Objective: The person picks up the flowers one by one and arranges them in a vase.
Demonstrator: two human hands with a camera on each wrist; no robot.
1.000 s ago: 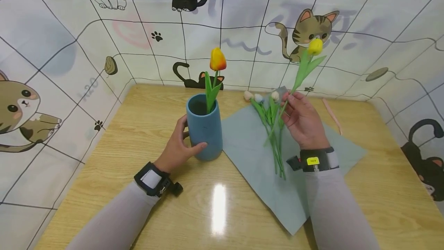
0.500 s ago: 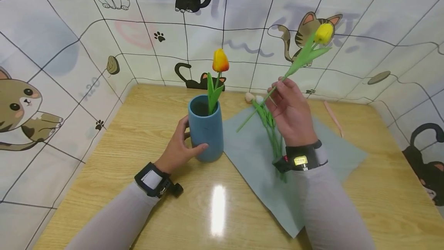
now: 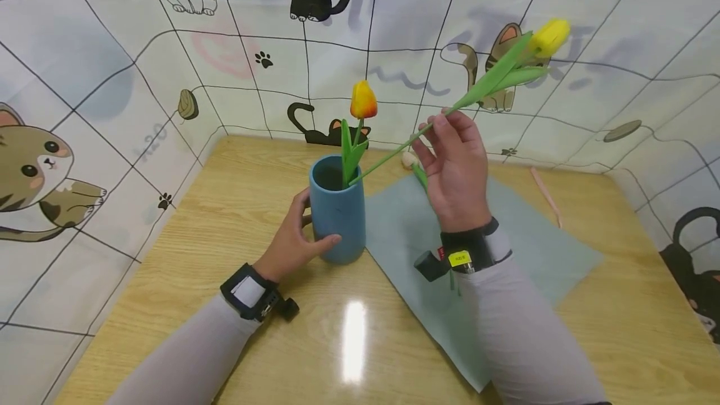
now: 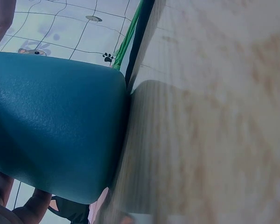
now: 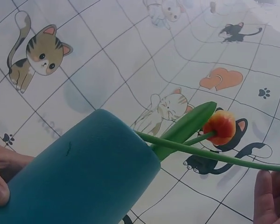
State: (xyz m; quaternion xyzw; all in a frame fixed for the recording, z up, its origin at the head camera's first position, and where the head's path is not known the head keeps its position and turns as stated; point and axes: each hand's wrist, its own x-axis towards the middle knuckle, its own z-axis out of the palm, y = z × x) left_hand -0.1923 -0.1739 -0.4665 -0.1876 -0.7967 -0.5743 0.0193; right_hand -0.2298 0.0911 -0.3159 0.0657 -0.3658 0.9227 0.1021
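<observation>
In the head view my left hand (image 3: 289, 239) grips a blue vase (image 3: 339, 224) standing upright on the table, thumb across its front. The same vase (image 4: 56, 121) fills much of the left wrist view. A yellow-and-red tulip (image 3: 364, 100) stands in it. My right hand (image 3: 458, 174) pinches the stem of a yellow tulip (image 3: 551, 37), its bloom slanting up to the right. That tulip's stem (image 5: 200, 153) reaches the vase rim in the right wrist view, crossing the other tulip; whether its tip is inside, I cannot tell.
Grey-green wrapping paper (image 3: 540, 255) lies on the wooden table (image 3: 225, 186) under the right forearm. A pale tulip (image 3: 409, 160) on it is mostly hidden by the hand. A pink strip (image 3: 545, 195) lies at the back right. Cat-printed cloth (image 3: 236, 80) hangs behind.
My right hand has lifted the yellow tulip off the pale flowers and moved left, tilting it until the stem's lower end came to the vase rim. The left hand keeps its hold on the vase.
</observation>
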